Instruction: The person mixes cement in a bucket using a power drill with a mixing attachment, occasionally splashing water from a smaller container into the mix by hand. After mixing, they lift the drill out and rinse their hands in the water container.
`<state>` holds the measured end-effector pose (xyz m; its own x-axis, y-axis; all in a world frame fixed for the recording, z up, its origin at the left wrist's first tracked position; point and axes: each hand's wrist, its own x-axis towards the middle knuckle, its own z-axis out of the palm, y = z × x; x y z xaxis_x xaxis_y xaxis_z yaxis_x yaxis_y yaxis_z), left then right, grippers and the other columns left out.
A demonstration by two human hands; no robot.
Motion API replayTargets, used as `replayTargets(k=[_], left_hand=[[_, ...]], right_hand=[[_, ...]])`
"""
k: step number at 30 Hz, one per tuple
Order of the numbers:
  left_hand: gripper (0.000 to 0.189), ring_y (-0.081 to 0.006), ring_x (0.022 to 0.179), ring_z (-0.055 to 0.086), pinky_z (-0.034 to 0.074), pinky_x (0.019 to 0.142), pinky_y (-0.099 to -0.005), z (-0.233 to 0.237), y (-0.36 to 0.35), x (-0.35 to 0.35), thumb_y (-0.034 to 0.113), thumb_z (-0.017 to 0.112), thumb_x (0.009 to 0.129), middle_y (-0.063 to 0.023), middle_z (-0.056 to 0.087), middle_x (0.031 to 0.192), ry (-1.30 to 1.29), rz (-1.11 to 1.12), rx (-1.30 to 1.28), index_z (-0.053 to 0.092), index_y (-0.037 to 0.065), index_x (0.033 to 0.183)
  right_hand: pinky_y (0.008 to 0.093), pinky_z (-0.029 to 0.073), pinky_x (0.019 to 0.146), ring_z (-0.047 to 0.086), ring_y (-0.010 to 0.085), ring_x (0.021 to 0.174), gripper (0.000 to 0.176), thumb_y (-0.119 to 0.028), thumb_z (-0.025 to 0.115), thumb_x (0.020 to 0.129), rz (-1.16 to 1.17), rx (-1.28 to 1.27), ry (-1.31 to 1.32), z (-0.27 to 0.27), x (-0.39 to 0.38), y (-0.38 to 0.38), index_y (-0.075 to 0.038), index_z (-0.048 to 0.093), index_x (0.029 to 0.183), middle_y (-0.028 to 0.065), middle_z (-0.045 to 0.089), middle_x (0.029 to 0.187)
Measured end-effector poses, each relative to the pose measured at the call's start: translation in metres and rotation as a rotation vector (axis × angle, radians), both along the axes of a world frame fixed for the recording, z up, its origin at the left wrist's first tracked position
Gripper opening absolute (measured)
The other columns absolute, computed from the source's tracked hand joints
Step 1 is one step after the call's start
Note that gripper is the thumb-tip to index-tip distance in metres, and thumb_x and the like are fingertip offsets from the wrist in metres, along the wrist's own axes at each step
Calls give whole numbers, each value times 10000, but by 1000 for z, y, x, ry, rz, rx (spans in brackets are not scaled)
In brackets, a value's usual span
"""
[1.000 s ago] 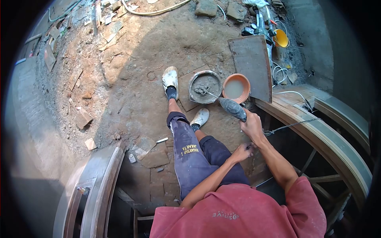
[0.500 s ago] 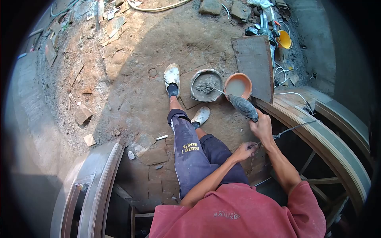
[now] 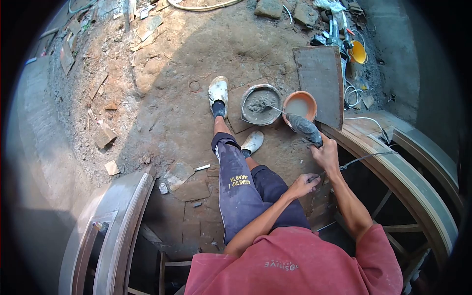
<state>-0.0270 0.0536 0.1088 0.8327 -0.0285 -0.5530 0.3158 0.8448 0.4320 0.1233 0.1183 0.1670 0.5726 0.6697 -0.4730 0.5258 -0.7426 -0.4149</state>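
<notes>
My right hand (image 3: 325, 151) is wrapped around the rear of a grey, mortar-caked electric drill (image 3: 304, 129). From the drill a thin metal rod (image 3: 277, 108) runs down into a bucket (image 3: 244, 115) of wet grey mortar (image 3: 260, 102), where its tip is buried. Below and left of it, my left hand (image 3: 304, 186) is closed on the dark power cord (image 3: 366, 157), which passes by my right wrist and off to the right. An orange bucket (image 3: 313, 109) of cloudy water stands beside the mortar, partly behind the drill.
A dark board (image 3: 319, 81) lies right of the buckets, near white cables and a yellow container (image 3: 359, 52). Curved wooden frames (image 3: 413, 182) flank me on the right and left (image 3: 120, 216). Stones (image 3: 268, 8) and a hose lie ahead; wood scraps (image 3: 104, 135) litter the left.
The view has shifted slightly, so the buckets and ground sit a little further right. The rod's tip and mortar surface look slightly different; both hands keep their holds.
</notes>
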Motion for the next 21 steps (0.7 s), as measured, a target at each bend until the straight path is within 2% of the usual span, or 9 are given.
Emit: replayTargets(k=[4,6,9,13,18,20,21], left_hand=[[522,-131,745,630,520,674,-271,5,2,4,352,614,961,-73,665,899,-17,-5,-10,577,-64,1274],[507,-133,747,633,518,674,-274,5,4,3,336,610,962,-77,664,895,-29,-6,-35,578,-65,1271],[507,-130,744,631,516,671,-283,-7,0,0,335,600,964,-79,662,885,-46,-16,34,575,-66,1274],[521,-132,735,626,514,681,-289,2,8,-3,349,590,965,-77,659,870,-10,-68,87,573,-69,1276],[534,-151,741,631,503,698,-288,4,10,-4,374,589,962,-77,663,847,18,-50,22,579,-58,1277],[541,-150,742,632,502,697,-288,2,9,-1,383,592,960,-77,663,845,3,-41,6,582,-56,1276],[547,-149,743,632,501,696,-289,0,9,1,392,594,958,-77,662,843,-18,-46,5,585,-54,1274]], right_hand=[[440,514,645,662,385,651,445,-73,664,689,-15,84,-35,-3,4,0,-57,675,1134,249,607,666],[467,523,678,656,424,719,433,-90,671,691,15,3,-69,-39,3,13,-48,674,1123,268,621,704],[497,527,724,648,447,773,418,-106,669,702,46,25,-156,-88,-9,28,-47,671,1117,285,635,759],[499,527,762,648,448,823,408,-106,671,707,59,-131,-49,-73,-13,40,-35,661,1109,290,647,812],[494,517,758,646,443,868,343,-105,677,714,-26,-69,-124,-30,-10,36,4,666,1038,285,659,845],[492,519,775,642,449,887,317,-118,687,728,-149,1,-52,-30,-2,24,16,672,1014,294,659,867],[492,519,775,642,449,887,317,-118,687,728,-149,3,-51,-47,-1,26,16,672,1014,294,659,867]])
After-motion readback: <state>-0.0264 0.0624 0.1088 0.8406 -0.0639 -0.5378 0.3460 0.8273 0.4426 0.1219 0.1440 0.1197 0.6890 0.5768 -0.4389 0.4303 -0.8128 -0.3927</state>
